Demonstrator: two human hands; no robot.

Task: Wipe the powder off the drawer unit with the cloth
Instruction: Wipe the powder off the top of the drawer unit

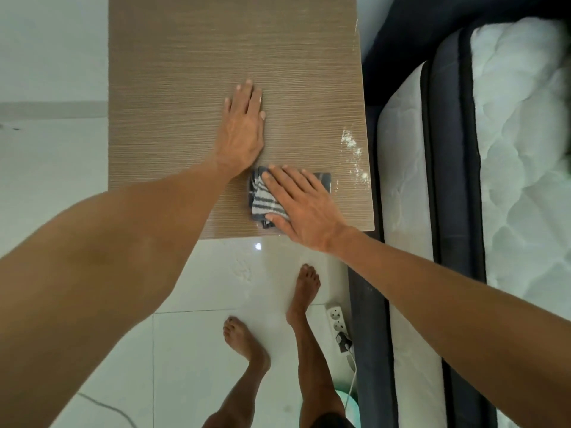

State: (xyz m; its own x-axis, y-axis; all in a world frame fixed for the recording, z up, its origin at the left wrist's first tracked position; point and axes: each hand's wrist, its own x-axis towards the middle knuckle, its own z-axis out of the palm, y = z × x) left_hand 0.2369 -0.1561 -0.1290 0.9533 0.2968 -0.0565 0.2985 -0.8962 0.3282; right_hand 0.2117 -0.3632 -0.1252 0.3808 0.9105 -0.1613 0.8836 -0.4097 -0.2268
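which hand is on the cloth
The right hand lies flat on the striped cloth; the left hand rests on the bare drawer unit top.

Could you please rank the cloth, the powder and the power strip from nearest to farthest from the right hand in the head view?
1. cloth: directly under the right hand.
2. powder: along the unit's right edge.
3. power strip: on the floor beside the bed.

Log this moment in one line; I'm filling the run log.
right hand flat on striped cloth | left hand bracing drawer unit top | powder remains right edge
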